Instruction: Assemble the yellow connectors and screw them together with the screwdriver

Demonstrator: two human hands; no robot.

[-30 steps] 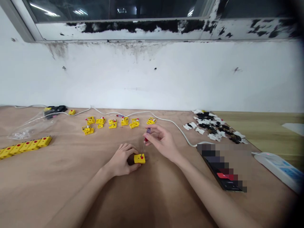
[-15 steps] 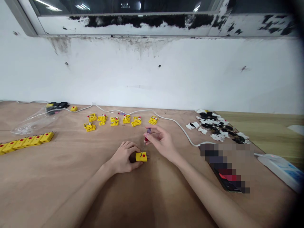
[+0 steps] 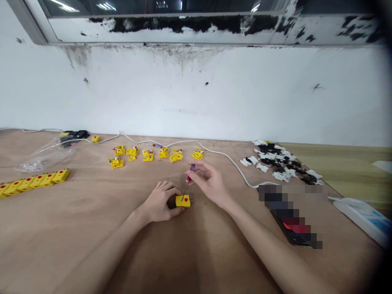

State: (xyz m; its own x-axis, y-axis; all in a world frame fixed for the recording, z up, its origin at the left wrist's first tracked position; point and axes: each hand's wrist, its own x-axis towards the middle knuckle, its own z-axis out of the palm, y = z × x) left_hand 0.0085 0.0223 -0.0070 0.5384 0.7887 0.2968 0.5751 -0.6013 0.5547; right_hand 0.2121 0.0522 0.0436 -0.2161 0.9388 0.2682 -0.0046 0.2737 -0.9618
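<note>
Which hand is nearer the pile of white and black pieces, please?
The right hand is nearer, in front of and left of the pile; the left hand, on a yellow connector, lies farther left.

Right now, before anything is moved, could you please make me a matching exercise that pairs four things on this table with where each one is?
Things:
1. Small screwdriver
2. Yellow plug
3. Row of yellow plugs
4. Heap of black and white pieces

Places:
A. Gripped in the left hand
B. Far right of the table
C. Pinched in the right hand
D. Far left of the table

Pairs: 1-C, 2-A, 3-D, 4-B
</note>
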